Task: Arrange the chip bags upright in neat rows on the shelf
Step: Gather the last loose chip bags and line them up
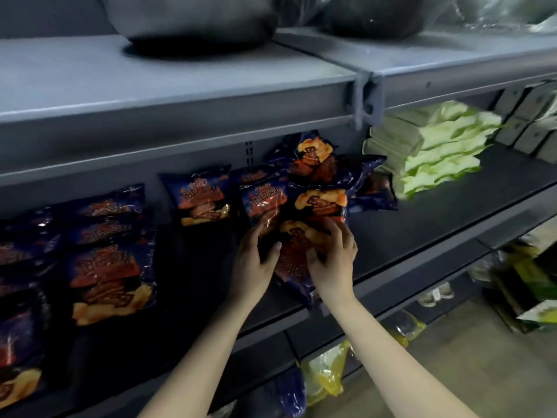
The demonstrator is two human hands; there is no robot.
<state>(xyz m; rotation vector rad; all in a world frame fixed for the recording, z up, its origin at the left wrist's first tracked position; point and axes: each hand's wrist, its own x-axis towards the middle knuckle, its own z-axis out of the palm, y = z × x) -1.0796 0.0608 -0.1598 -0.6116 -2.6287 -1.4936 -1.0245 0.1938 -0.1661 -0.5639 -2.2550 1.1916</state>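
Note:
Dark blue chip bags with orange print fill the grey middle shelf point(422, 230). An upside-down chip bag point(294, 260) lies near the shelf's front edge; my left hand point(254, 263) and my right hand point(334, 260) grip it from either side. Behind it a loose pile of chip bags point(316, 170) leans at odd angles. One bag point(200, 196) stands upright at the back. Rows of upright bags point(105, 267) fill the shelf's left part.
White and green flat packets point(437, 152) are stacked on the same shelf to the right. Grey boxes point(530, 122) stand further right. Dark bulky sacks point(193, 22) rest on the upper shelf. Yellow bags point(325, 372) sit on the lower shelf.

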